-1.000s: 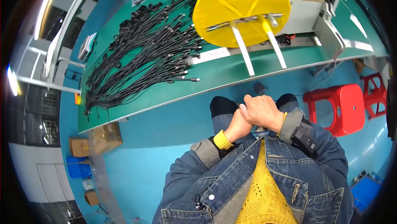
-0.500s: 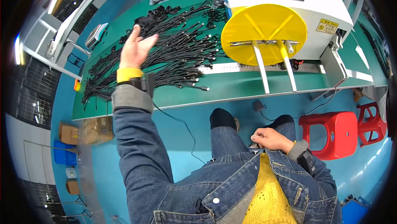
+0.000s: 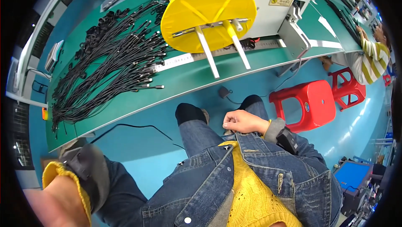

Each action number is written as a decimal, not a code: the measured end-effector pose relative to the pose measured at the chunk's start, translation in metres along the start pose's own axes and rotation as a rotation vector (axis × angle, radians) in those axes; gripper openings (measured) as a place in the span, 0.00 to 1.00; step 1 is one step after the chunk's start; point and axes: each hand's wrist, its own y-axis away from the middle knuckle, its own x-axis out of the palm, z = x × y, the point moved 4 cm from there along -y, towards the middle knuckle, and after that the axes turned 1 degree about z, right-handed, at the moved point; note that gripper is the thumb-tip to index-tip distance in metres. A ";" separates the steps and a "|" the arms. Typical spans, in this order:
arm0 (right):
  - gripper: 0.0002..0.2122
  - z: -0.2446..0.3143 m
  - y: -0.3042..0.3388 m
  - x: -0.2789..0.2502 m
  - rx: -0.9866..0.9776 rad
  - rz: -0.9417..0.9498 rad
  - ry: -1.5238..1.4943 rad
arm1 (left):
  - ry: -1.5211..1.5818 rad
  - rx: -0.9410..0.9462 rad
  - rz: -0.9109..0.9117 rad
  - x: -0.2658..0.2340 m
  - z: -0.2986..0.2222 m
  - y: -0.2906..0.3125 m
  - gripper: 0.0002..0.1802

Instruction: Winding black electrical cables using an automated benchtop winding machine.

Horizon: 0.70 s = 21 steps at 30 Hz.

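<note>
My left hand [image 3: 54,206] is at the lower left edge of the view, blurred, its fingers out of sight, so its grip cannot be told. A yellow cuff and a dark wrist strap are at that wrist. Over my lap rests my right hand [image 3: 245,121], its fingers curled in, with nothing visible in them. On the green table, a wide spread of black cables [image 3: 104,68] lies with connector ends toward the right. Beside them stands a white machine [image 3: 268,21] bearing a yellow disc [image 3: 201,11] with two rods that stick out over a steel ruler [image 3: 180,60].
A red stool [image 3: 314,105] stands on the blue floor to the right, with another red stool [image 3: 347,86] behind it. A foot pedal [image 3: 225,92] lies under the table edge. At the far right, a person in a striped sleeve [image 3: 374,59] works at the table.
My left hand has come back from above the cables to the lower left. My view has turned right, showing another person. My right hand stays over my lap.
</note>
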 end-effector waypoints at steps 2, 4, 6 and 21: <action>0.12 0.003 0.000 -0.008 0.013 -0.020 0.028 | 0.025 -0.001 0.032 0.004 0.001 -0.007 0.12; 0.13 0.016 -0.001 -0.028 -0.004 -0.058 0.050 | 0.048 0.028 0.065 0.011 0.008 -0.026 0.12; 0.12 0.023 0.002 -0.040 0.000 -0.077 0.002 | 0.061 0.081 0.114 0.014 0.014 -0.043 0.12; 0.12 -0.012 0.033 0.003 -0.198 -0.078 0.150 | -0.286 0.629 0.014 -0.014 -0.039 -0.115 0.14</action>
